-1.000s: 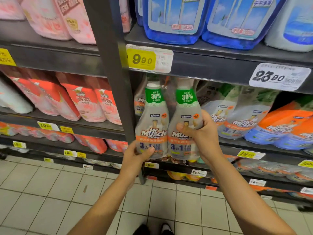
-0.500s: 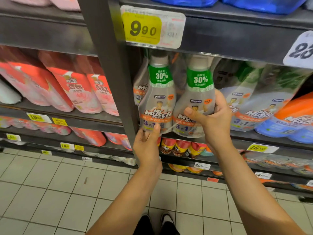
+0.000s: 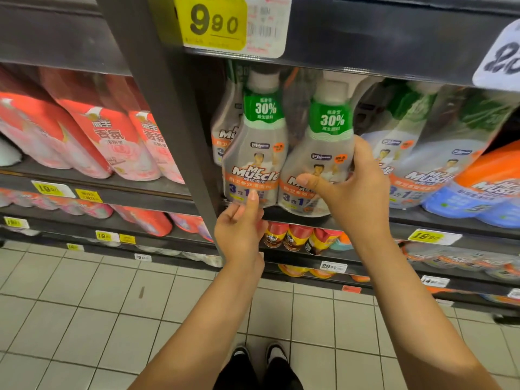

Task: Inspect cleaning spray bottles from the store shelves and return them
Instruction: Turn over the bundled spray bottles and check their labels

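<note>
Two grey Mr Muscle spray bottles with green 30% neck bands stand side by side at the front of the dark shelf (image 3: 374,225). My right hand (image 3: 357,192) grips the right bottle (image 3: 323,147), thumb across its label and fingers round its right side. Just below the left bottle (image 3: 254,156), my left hand (image 3: 239,229) touches the bottle's lower edge with straight fingertips. Both bottles lean slightly left, and their spray heads are hidden under the shelf above.
More Mr Muscle bottles (image 3: 422,164) fill the shelf to the right, with orange-topped ones (image 3: 489,178) beyond. A dark upright post (image 3: 168,122) stands immediately left of the bottles. Pink refill pouches (image 3: 107,136) sit left of it. Cans (image 3: 292,237) are on the shelf below; tiled floor underneath.
Both bottles have gone up and back onto the shelf. My left hand has let go of the left bottle's side and now only touches its base. My right hand keeps its grip.
</note>
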